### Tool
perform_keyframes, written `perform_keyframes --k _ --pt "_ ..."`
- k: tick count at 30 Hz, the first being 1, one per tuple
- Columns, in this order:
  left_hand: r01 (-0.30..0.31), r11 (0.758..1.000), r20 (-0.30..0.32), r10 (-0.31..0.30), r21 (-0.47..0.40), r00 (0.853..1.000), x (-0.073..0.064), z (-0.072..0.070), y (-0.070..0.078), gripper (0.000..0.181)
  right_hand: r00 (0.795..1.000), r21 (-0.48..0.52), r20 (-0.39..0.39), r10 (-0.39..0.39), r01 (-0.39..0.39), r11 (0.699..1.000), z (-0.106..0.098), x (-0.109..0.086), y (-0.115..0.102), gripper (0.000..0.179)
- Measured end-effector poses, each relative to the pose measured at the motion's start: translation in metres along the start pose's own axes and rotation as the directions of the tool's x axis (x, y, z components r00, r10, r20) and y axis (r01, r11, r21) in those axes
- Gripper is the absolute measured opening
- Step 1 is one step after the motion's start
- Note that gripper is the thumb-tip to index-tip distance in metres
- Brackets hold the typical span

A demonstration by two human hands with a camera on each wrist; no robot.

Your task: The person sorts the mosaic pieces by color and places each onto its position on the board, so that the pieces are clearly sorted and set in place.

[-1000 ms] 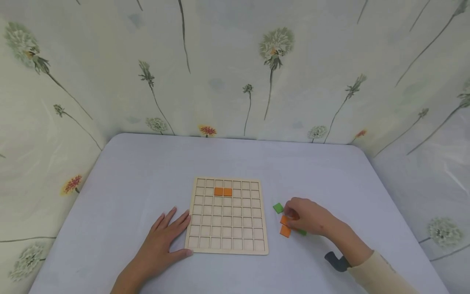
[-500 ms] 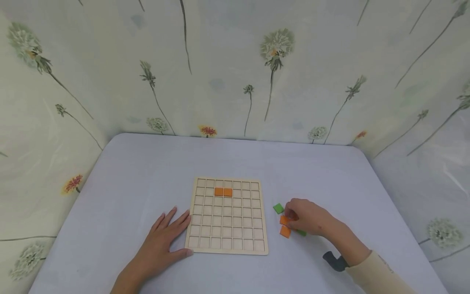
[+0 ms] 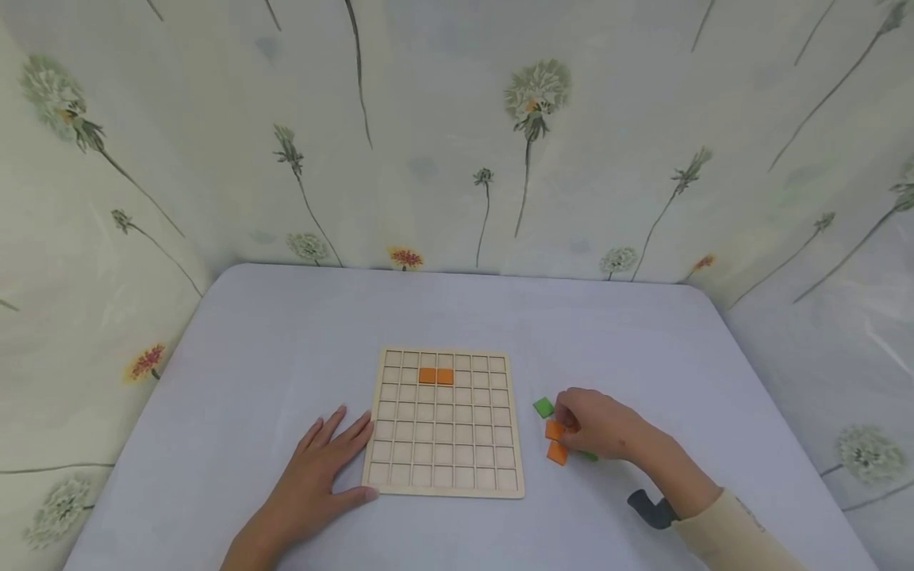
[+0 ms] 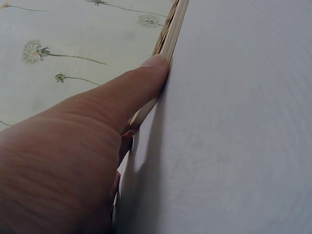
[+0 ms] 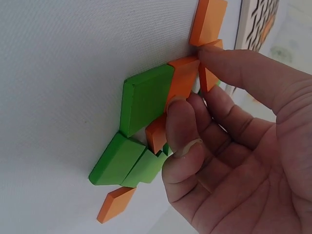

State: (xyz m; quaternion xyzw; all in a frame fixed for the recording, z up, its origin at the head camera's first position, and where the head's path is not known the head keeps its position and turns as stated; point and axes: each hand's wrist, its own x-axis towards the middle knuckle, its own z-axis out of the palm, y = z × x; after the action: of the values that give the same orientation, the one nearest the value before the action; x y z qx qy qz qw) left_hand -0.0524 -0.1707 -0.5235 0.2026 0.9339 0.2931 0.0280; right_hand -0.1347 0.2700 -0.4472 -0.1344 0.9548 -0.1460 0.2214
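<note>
A pale wooden grid board (image 3: 452,496) lies mid-table, with two orange tiles (image 3: 435,376) side by side in its second row from the back. My left hand (image 3: 307,484) lies spread at the board's left side; its thumb (image 4: 146,73) touches the near-left corner. To the right of the board, my right hand (image 3: 600,424) is low over a cluster of loose tiles. Its thumb and curled fingers pinch an orange tile (image 5: 183,80). Beside that tile lies a green tile (image 5: 148,100). The head view hides most of the cluster under the hand.
Another green tile (image 3: 543,408) lies just left of the right hand's fingers. Below it are two loose orange tiles (image 3: 557,454). A dark curved object (image 3: 651,507) shows by the right wrist. Flower-printed cloth (image 3: 428,159) hangs behind the white table (image 3: 307,317).
Both hands keep nearly the same place. The head view shifts slightly, and a bit less of the green tile under the right hand shows. Tiles on the board are unchanged.
</note>
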Motion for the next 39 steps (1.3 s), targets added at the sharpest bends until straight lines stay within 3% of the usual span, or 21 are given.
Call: perform_keyframes --k 5,16,39 --pt "-0.025 1.0 -0.03 0.025 0.003 0.999 -0.001 0.0 0.001 0.092 1.0 0.015 -0.002 -0.031 0.031 0.999 -0.002 -0.001 0.002 0.02" --pt "0.003 1.0 0.01 -0.003 -0.003 1.0 -0.001 -0.003 0.004 0.092 0.999 0.068 -0.002 -0.053 0.053 0.996 -0.001 0.002 0.007 0.016" --pt "-0.007 1.0 -0.001 0.007 0.007 1.0 -0.001 -0.004 0.003 0.092 0.996 0.103 -0.015 -0.093 0.095 0.99 -0.007 0.009 -0.003 0.015"
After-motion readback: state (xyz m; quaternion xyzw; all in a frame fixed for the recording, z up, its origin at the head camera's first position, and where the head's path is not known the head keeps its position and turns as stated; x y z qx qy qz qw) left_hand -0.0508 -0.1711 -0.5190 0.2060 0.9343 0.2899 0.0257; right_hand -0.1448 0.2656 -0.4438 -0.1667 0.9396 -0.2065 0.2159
